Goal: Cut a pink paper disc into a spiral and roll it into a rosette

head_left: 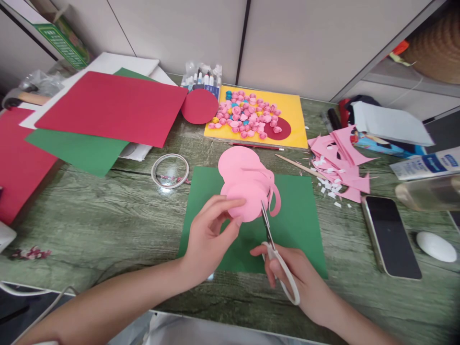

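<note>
My left hand (pixel 210 235) pinches a pink paper circle (pixel 244 201) by its lower left edge, holding it above a green paper sheet (pixel 302 211). A cut spiral strip of the same pink paper (pixel 275 194) curls off its right side. My right hand (pixel 300 278) grips white-handled scissors (pixel 275 249), whose blades point up into the circle's right edge. More pink circles (pixel 237 163) lie just behind the held one.
A yellow board (pixel 293 122) with several small pink paper roses (pixel 244 115) and a red disc (pixel 199 106) lies behind. Pink scraps (pixel 339 158) and a phone (pixel 391 235) are at right. A tape roll (pixel 170 170), red sheet (pixel 111 108) and green sheet (pixel 79 151) are at left.
</note>
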The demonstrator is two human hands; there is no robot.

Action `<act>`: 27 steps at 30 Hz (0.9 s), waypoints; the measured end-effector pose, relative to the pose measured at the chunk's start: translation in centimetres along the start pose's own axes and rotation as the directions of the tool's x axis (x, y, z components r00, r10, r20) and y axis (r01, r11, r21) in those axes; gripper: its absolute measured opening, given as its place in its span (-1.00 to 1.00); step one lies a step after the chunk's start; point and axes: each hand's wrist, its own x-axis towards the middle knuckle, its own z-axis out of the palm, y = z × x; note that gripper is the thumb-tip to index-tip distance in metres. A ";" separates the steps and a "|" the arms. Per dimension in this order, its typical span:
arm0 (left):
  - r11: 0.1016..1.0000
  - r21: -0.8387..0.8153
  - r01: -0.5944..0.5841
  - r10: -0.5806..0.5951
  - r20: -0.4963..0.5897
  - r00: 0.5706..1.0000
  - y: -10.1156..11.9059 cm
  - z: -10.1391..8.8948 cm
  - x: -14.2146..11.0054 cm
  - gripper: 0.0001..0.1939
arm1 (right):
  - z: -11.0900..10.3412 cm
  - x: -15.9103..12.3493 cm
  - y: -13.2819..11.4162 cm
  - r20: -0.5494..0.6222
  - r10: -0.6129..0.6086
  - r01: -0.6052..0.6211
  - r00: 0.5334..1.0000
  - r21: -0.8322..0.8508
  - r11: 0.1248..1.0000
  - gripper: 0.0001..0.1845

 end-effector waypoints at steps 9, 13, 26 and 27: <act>1.000 0.004 0.001 -0.001 0.037 0.999 0.0 0.1 -0.3 -0.69 | -0.2 -0.2 0.0 0.012 -0.035 0.035 0.999 -0.008 0.999 -0.41; 1.000 0.009 -0.005 0.005 0.030 1.000 0.2 0.1 -0.2 -0.71 | -0.1 -0.3 0.2 0.016 -0.049 0.049 0.999 -0.010 0.999 -0.48; 0.999 0.024 -0.040 0.039 0.020 0.999 0.2 -0.1 0.1 -0.78 | 0.0 0.0 -0.1 0.005 0.012 -0.012 1.000 -0.004 1.000 -0.37; 0.999 0.021 -0.035 0.035 0.021 0.999 0.2 -0.1 0.1 -0.78 | 0.0 0.0 -0.1 0.002 0.016 -0.016 1.000 0.000 1.000 -0.36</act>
